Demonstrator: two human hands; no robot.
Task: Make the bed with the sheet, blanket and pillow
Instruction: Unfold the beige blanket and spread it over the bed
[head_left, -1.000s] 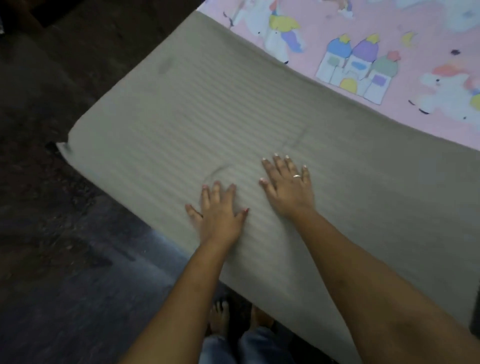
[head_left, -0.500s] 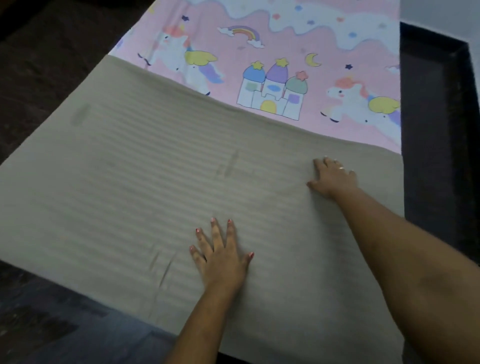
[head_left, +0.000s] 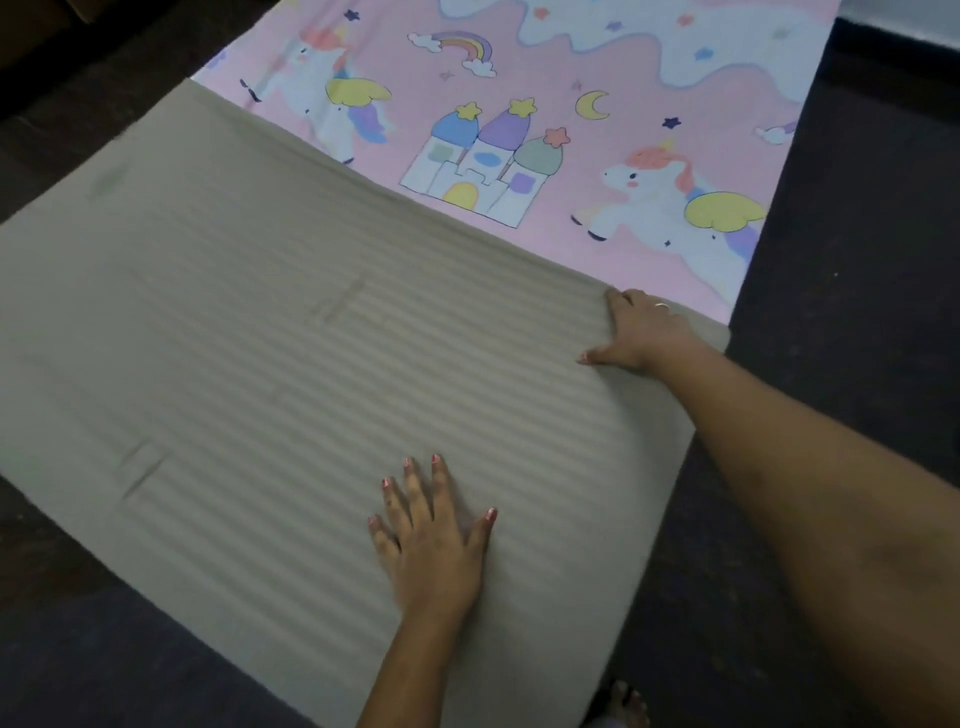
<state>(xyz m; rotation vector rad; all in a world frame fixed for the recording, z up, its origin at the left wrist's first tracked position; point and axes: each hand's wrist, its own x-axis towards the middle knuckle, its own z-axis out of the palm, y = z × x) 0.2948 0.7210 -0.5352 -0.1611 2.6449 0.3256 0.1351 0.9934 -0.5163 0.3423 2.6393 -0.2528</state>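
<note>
Blanket (head_left: 260, 338), grey ribbed, covers the near part of the bed over the pink unicorn sheet (head_left: 597, 130). Left hand (head_left: 431, 540) presses flat, fingers spread; right hand (head_left: 641, 332) curls over the far edge, near its right corner. Smooth outward, hold that edge straight. Dark floor (head_left: 857, 234) around the bed. No pillow visible.

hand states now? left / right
Left hand: open, flat on the grey blanket.
Right hand: at the blanket's top edge; fingers seem curled over it, grip cannot be told.
</note>
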